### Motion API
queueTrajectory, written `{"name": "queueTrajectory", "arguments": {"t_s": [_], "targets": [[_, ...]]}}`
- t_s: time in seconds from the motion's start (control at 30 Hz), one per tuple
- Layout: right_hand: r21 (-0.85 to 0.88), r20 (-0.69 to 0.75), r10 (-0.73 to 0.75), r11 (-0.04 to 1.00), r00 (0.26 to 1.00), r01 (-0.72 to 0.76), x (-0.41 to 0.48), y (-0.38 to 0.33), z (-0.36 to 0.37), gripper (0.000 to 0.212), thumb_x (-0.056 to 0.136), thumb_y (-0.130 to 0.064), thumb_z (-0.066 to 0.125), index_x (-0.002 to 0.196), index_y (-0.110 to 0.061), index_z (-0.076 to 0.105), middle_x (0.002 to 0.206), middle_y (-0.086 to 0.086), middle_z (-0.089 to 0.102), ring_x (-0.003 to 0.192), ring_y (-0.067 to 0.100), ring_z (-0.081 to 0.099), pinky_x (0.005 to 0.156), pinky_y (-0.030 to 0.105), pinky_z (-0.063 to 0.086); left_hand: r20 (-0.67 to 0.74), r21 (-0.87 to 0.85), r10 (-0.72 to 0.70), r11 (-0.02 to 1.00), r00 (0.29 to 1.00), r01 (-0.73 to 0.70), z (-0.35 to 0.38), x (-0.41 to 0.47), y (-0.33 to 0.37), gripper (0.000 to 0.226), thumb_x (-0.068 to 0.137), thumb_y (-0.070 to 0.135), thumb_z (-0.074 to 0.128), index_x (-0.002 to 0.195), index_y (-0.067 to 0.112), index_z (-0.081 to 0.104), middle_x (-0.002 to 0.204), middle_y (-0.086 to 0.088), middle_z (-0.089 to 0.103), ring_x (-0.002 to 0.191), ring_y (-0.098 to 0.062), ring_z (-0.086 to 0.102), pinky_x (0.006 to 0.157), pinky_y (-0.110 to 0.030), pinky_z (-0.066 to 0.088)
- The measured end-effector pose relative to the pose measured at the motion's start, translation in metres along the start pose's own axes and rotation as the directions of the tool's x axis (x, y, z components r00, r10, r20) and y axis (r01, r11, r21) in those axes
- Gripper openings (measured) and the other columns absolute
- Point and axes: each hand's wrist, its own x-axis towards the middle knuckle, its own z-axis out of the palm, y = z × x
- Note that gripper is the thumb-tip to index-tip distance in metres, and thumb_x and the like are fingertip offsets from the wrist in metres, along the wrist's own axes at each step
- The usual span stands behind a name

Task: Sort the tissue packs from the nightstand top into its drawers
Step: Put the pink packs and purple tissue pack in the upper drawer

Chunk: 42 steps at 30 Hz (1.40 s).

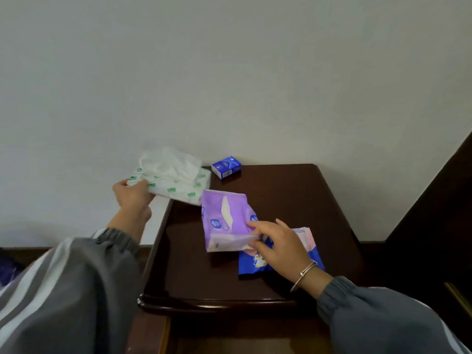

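On the dark wooden nightstand top lie several tissue packs. My left hand grips the left end of a white pack with green marks, which hangs partly past the top's back-left corner, a tissue sticking up from it. A purple pack with a white tissue showing in its slot lies in the middle; my right hand pinches its near end. Under that hand lies a blue and pink pack, partly hidden. A small blue pocket pack stands at the back edge.
A pale wall rises right behind the nightstand. A dark wooden panel stands to the right. Below the front edge the nightstand's front is in shadow, and no drawer can be made out. Floor shows to the left.
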Motion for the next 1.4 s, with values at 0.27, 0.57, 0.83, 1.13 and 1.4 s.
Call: {"name": "queueTrajectory", "arguments": {"t_s": [0.27,0.57,0.83,1.13,1.4], "targets": [[0.163,-0.303,0.049,0.987,0.952,0.001,-0.002,-0.044,-0.031,0.016,0.081,-0.008,0.068,0.096,-0.014,0.071,0.101,-0.011,0.068,0.086,0.008,0.064,0.111,0.035,0.032,0.115,-0.222,-0.079,0.969,0.990,0.103,-0.117,-0.026,0.096,0.031,0.092,-0.007,0.047,0.122,-0.003,0.047,0.124,-0.015,0.057,0.102,-0.022,0.064,0.061,-0.022,0.059],[0.423,-0.133,0.082,0.906,0.988,-0.018,-0.116,-0.082,-0.121,0.013,0.077,-0.007,0.071,0.071,-0.017,0.065,0.087,-0.001,0.073,0.078,-0.001,0.062,0.074,0.010,0.046,0.520,0.448,-0.507,0.847,0.687,0.285,-0.208,-0.156,0.056,0.020,0.087,-0.007,0.051,0.101,-0.007,0.065,0.093,-0.024,0.072,0.071,-0.028,0.073,0.051,-0.029,0.058],[0.435,0.119,0.286,0.846,0.951,-0.309,-0.236,-0.059,-0.154,0.011,0.068,-0.008,0.072,0.065,-0.001,0.064,0.064,0.005,0.064,0.064,0.005,0.058,0.059,0.011,0.043,0.308,0.556,-0.659,0.710,0.686,0.433,-0.221,-0.235,-0.018,0.025,0.091,-0.011,0.043,0.112,-0.016,0.056,0.088,-0.024,0.066,0.078,-0.030,0.062,0.042,-0.026,0.055],[0.276,0.078,0.358,0.889,0.930,-0.366,-0.267,-0.051,-0.132,0.016,0.073,0.006,0.071,0.064,-0.006,0.066,0.063,0.000,0.067,0.063,-0.001,0.058,0.063,0.014,0.043,0.185,0.255,-0.479,0.867,0.858,0.429,-0.206,-0.285,-0.065,0.021,0.092,-0.011,0.039,0.107,-0.016,0.052,0.108,-0.030,0.061,0.083,-0.033,0.063,0.047,-0.028,0.057],[0.071,0.042,0.338,0.938,0.940,-0.340,-0.270,-0.045,-0.098,0.034,0.071,-0.009,0.076,0.059,-0.035,0.059,0.068,-0.021,0.066,0.073,-0.010,0.060,0.070,0.010,0.043,0.628,0.765,-0.115,0.269,0.769,-0.585,-0.206,-0.292,-0.068,0.053,0.092,0.021,0.052,0.143,0.018,0.040,0.153,-0.003,0.031,0.140,-0.023,0.031,0.115,-0.035,0.026]]}}
